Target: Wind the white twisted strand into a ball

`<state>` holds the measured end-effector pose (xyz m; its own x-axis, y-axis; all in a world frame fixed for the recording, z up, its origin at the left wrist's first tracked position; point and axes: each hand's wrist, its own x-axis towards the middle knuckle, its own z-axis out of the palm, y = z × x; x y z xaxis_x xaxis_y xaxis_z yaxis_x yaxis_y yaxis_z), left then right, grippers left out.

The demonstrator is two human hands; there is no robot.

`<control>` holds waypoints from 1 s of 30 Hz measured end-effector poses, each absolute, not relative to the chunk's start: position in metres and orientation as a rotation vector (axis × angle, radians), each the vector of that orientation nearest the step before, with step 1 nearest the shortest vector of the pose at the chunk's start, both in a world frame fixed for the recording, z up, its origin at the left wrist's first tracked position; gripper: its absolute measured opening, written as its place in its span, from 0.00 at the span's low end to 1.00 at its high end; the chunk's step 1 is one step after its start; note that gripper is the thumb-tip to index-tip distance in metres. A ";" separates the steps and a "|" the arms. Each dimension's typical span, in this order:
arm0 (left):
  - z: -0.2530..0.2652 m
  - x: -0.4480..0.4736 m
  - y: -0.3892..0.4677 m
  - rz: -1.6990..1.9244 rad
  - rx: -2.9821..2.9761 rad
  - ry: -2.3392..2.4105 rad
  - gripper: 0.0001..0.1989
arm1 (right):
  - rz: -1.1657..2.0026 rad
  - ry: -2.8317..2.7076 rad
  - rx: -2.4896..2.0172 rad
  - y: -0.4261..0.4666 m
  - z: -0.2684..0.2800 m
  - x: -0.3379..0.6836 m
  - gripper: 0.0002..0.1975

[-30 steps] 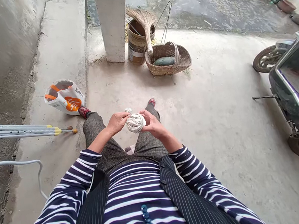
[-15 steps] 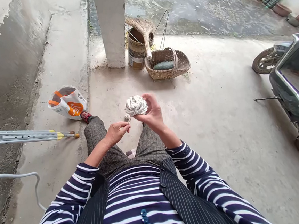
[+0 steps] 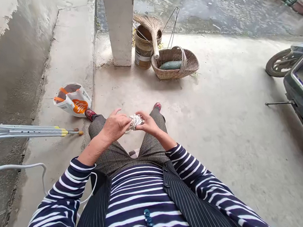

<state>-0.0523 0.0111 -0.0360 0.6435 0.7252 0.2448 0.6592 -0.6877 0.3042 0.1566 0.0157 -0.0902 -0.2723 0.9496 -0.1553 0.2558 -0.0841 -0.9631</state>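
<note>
A ball of white cord (image 3: 136,121) is held between my two hands, above the gap between my knees. My right hand (image 3: 148,124) grips it from the right, thumb and fingers curled round its side. At its left, my left hand (image 3: 117,125) is closed, with thumb and forefinger together against the wound cord. A short bit of cord shows just under those fingertips. Part of the ball is hidden behind the fingers of both hands.
A white and orange bag (image 3: 73,101) stands by my left foot. Crutches (image 3: 36,130) and a white cable (image 3: 18,166) are at the left. Ahead are a pillar (image 3: 121,28), a bucket (image 3: 143,50) with a straw broom (image 3: 154,30), and a wicker basket (image 3: 189,66). A scooter (image 3: 302,89) stands right.
The ball has come lower and closer, turned in my right hand. My left hand has moved from the cord below the ball up to its left side. The view has shifted slightly left.
</note>
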 end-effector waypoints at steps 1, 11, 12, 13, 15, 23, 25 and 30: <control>-0.033 -0.053 0.014 0.521 2.703 1.128 0.13 | 1.549 -1.468 -1.281 0.016 -0.089 0.158 0.31; -0.050 -0.056 0.039 0.675 2.318 1.214 0.14 | 1.995 -1.111 -0.882 0.000 -0.058 0.163 0.28; -0.055 -0.056 0.039 0.698 2.225 1.239 0.15 | 1.991 -1.084 -0.872 -0.002 -0.057 0.163 0.29; -0.060 -0.055 0.039 0.714 2.132 1.261 0.15 | 1.980 -1.051 -0.871 -0.003 -0.055 0.163 0.30; -0.067 -0.052 0.037 0.728 1.972 1.286 0.16 | 1.930 -0.989 -0.893 -0.004 -0.053 0.162 0.31; -0.080 -0.035 0.009 0.656 1.663 1.238 0.19 | 1.568 -0.929 -0.987 0.008 -0.034 0.163 0.32; -0.076 -0.034 0.004 0.648 1.644 1.193 0.20 | 1.436 -0.939 -1.049 0.016 -0.036 0.164 0.32; -0.057 -0.034 0.001 0.592 1.747 1.144 0.20 | 0.970 -1.234 -1.319 0.034 -0.060 0.167 0.31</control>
